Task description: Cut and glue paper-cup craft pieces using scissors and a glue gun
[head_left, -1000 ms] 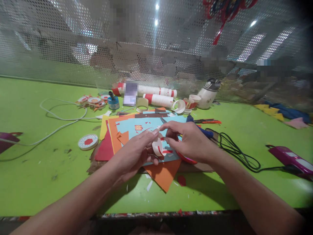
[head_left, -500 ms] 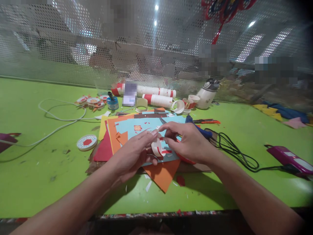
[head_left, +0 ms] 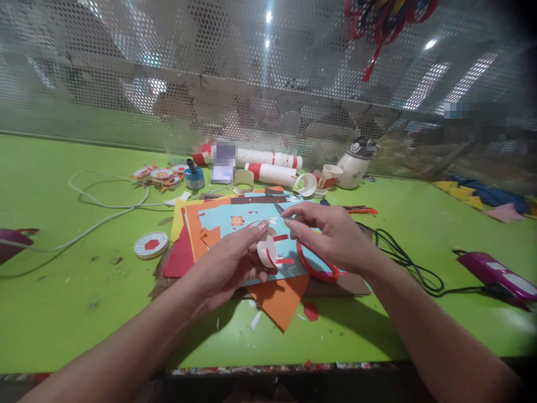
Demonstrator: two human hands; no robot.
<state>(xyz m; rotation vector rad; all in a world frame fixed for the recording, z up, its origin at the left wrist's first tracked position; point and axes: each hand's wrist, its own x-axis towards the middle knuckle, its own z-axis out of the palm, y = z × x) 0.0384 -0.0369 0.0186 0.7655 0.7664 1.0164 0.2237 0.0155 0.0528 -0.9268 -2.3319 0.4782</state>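
My left hand is closed around a small white paper ring, which looks like a cut piece of a cup. Red strips stick out from its right side. My right hand hovers just right of the ring, apart from it, thumb and forefinger pinched together. Whatever may be between those fingertips is too small to make out. Under this hand lie red-handled scissors, partly hidden, on light blue paper. A tiny white piece lies near the right fingertips.
Orange paper and red paper lie in the stack. A decorated white disc sits left, a blue glue bottle behind. Stacked paper cups and a white jug stand farther back. A black cable runs right.
My right hand has drawn back from the white ring, slightly up and right, uncovering the red strips and more of the scissors handles. My left hand still holds the ring in nearly the same place.
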